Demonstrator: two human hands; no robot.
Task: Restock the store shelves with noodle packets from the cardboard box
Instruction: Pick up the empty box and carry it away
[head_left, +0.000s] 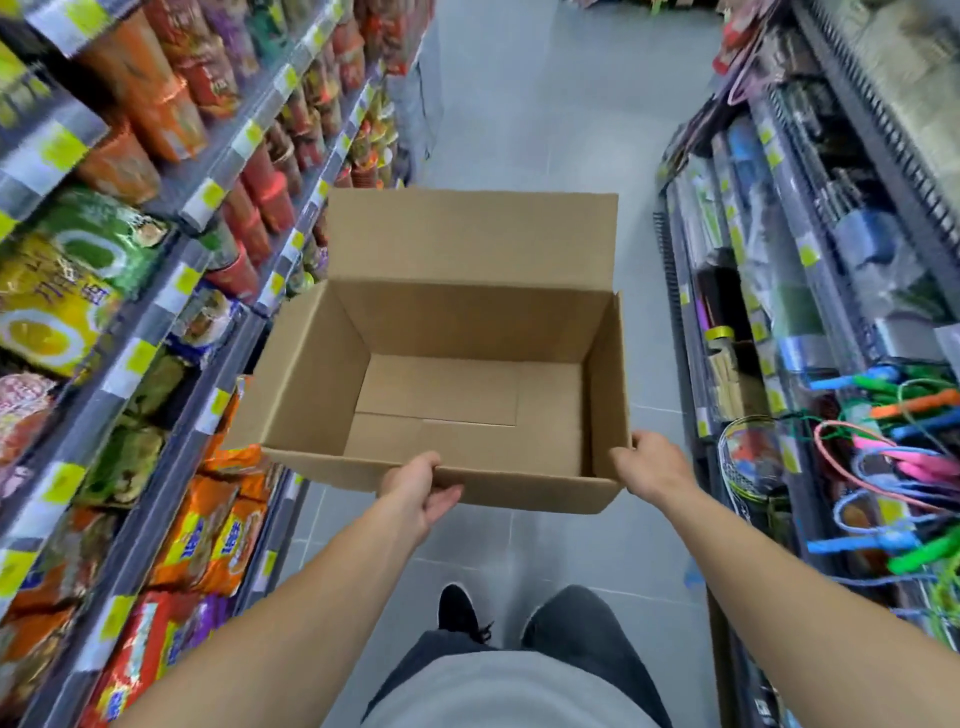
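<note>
Empty cardboard box (457, 364), flaps up, no noodle packets left inside; carried level over the aisle floor (545, 104), probably because restocking looks finished. Near wall pinched by left hand (415, 486), fingers over the rim, thumb under the outside face. Near right corner gripped by right hand (649, 462), wrapped around the edge. Box just ahead of both hands, at arm's length. Orange noodle packets (218, 535) filling left shelves (156, 374); skipping ropes (893, 467) hanging right.

Cardboard box (457, 364) held mid-aisle betw noodle shelves (156, 322) at left & hardware racks (810, 312) at right.
</note>
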